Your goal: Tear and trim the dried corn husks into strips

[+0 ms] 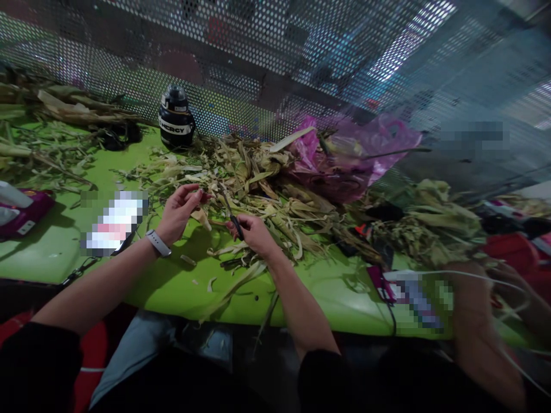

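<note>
My right hand is closed around dark-handled scissors, whose blades point up and to the left, away from me. Thumb and fingers of my left hand, which wears a watch with a pale band, are pinched together left of the blades. Whatever they grip is too small to make out. A pale husk piece shows just below those fingers; I cannot tell whether they touch it. Dry corn husks and plant scraps lie heaped behind both hands on the green table.
A black bottle stands at the back by the perforated metal screen. A phone and a tissue pack lie left. A pink plastic bag sits behind the heap. At right are another phone and another person's arm.
</note>
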A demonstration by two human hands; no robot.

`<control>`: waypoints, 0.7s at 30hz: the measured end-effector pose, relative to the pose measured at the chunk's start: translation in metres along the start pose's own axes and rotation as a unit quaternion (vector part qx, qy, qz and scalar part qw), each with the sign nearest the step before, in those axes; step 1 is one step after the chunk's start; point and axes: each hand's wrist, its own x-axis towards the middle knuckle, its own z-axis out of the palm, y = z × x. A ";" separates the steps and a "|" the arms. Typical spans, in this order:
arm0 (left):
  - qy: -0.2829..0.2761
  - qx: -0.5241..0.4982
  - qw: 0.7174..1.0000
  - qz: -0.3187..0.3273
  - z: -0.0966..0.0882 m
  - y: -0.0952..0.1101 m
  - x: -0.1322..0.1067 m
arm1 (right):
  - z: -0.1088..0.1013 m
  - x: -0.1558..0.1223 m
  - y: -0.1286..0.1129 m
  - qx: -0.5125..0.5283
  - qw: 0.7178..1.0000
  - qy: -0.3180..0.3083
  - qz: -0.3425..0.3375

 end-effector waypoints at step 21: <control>0.015 -0.079 0.996 -0.027 -0.002 -0.001 0.006 | -0.007 -0.003 -0.001 0.050 0.997 -0.046 0.033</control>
